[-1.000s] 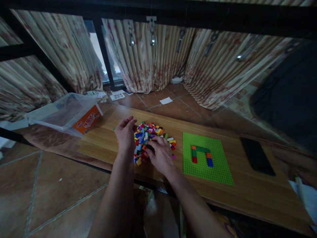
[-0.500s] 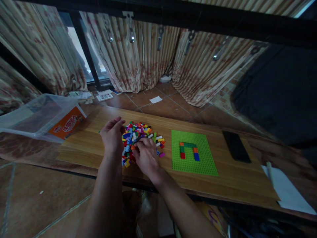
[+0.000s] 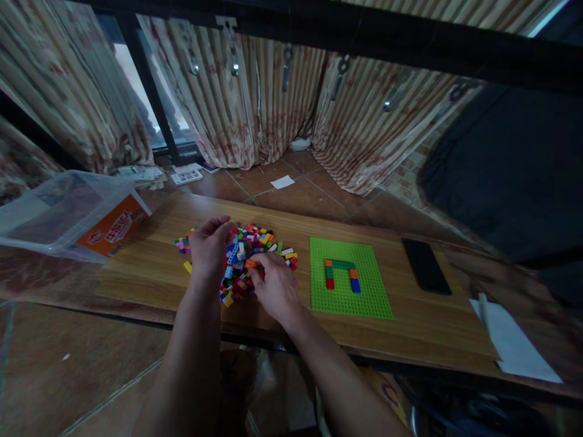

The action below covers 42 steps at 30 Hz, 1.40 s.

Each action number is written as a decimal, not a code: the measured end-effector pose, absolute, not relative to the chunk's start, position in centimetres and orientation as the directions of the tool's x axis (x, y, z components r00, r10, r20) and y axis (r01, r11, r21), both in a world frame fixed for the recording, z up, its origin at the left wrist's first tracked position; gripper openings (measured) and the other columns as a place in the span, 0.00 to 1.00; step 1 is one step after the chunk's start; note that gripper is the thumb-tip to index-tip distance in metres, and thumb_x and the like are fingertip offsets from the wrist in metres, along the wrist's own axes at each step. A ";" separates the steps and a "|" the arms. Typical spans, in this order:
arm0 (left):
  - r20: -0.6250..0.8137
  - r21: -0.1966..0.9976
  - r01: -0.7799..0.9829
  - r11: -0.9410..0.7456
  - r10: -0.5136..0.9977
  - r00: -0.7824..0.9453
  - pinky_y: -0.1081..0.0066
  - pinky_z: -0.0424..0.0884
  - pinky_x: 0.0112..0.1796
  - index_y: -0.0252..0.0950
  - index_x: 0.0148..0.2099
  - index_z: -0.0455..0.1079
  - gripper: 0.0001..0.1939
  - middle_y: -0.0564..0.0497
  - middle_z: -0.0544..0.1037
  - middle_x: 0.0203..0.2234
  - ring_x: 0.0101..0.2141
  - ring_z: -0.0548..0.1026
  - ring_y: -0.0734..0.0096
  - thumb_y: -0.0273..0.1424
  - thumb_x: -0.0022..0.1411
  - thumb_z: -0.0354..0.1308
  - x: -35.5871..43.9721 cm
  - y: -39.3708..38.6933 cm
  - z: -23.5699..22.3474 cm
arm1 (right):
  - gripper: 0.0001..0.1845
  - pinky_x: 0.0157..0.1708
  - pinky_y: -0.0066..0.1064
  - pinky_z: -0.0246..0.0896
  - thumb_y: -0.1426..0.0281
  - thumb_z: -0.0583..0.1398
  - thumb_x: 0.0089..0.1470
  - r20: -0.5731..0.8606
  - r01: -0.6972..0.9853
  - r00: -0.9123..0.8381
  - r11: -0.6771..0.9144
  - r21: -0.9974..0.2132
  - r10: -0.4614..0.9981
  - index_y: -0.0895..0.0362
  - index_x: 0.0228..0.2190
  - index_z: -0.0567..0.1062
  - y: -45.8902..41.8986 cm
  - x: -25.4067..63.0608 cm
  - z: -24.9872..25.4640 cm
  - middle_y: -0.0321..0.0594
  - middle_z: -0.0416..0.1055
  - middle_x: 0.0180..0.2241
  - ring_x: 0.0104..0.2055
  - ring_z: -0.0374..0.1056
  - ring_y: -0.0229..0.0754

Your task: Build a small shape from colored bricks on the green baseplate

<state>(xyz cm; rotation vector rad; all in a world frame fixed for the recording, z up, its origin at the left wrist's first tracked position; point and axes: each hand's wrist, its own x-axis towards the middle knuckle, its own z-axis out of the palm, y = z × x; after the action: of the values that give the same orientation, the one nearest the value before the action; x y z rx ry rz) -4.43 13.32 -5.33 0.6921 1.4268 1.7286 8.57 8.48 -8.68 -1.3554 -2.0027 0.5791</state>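
A heap of small, mixed-colour toy building bricks (image 3: 237, 250) lies on the wooden board. Over its left side is my left hand (image 3: 209, 246), fingers curled together; whatever they may hold is hidden. My right hand (image 3: 276, 282) reaches into the heap from the right, its thumb and fingertips closed around an orange brick (image 3: 251, 263). To the right of it lies a green studded baseplate (image 3: 350, 306). On this plate, green, orange, red and blue bricks form an angular arch (image 3: 341, 264), with one side open toward me.
A clear plastic bin (image 3: 68, 233) with an orange label stands at the left end of the wooden board (image 3: 155, 267). A black phone (image 3: 427, 267) lies right of the baseplate. White paper (image 3: 523, 346) with a pen-like stick (image 3: 485, 312) is at the far right.
My left hand has shifted slightly right relative to the heap, uncovering bricks on its left. An orange brick now shows at my right fingertips. The whole view has shifted a little.
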 end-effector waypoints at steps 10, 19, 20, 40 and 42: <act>-0.049 0.985 -0.167 -0.038 0.873 -0.486 0.79 0.62 0.23 0.31 0.31 0.75 0.10 0.54 0.74 0.21 0.20 0.66 0.80 0.28 0.41 0.65 -3.7 13.6 -6.0 | 0.12 0.52 0.34 0.60 0.74 0.57 0.58 0.237 0.706 -0.261 0.353 -0.614 0.936 0.56 0.44 0.75 8.5 10.3 -8.3 0.41 0.74 0.43 0.48 0.67 0.44; 0.039 0.999 -0.003 -0.044 0.905 -0.423 0.78 0.62 0.23 0.33 0.30 0.78 0.08 0.51 0.76 0.21 0.21 0.68 0.76 0.28 0.43 0.66 -4.1 14.3 -7.6 | 0.13 0.50 0.35 0.61 0.76 0.57 0.57 0.198 0.747 -0.233 0.306 -0.590 0.952 0.56 0.42 0.76 8.5 14.0 -8.7 0.42 0.74 0.42 0.46 0.68 0.44; 0.038 0.999 0.007 -0.038 0.905 -0.424 0.78 0.62 0.23 0.33 0.30 0.78 0.08 0.51 0.76 0.21 0.21 0.68 0.76 0.28 0.43 0.66 -4.1 14.3 -7.6 | 0.13 0.50 0.35 0.61 0.76 0.57 0.57 0.197 0.754 -0.234 0.306 -0.582 0.952 0.55 0.42 0.76 8.5 14.6 -8.8 0.42 0.74 0.42 0.46 0.68 0.44; 0.174 0.869 0.488 -0.074 0.971 -0.163 0.73 0.68 0.33 0.30 0.36 0.77 0.12 0.49 0.80 0.29 0.31 0.75 0.67 0.32 0.52 0.58 -5.0 14.5 -8.4 | 0.12 0.47 0.36 0.61 0.76 0.59 0.54 0.112 0.813 -0.252 0.273 -0.514 0.961 0.55 0.41 0.77 9.0 17.2 -9.6 0.42 0.75 0.41 0.45 0.68 0.46; 0.187 0.853 0.514 -0.093 0.973 -0.134 0.73 0.68 0.32 0.31 0.36 0.77 0.12 0.50 0.80 0.28 0.31 0.75 0.67 0.32 0.52 0.58 -5.0 14.4 -8.2 | 0.12 0.47 0.36 0.61 0.76 0.59 0.54 0.109 0.811 -0.254 0.273 -0.518 0.961 0.56 0.40 0.77 9.0 17.3 -9.5 0.42 0.75 0.40 0.44 0.69 0.46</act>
<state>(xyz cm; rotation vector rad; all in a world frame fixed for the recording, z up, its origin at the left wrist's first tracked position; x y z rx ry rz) -4.96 14.44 -8.19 1.6224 1.6685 1.1606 17.27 9.02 -9.49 -1.6014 -2.1465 0.5074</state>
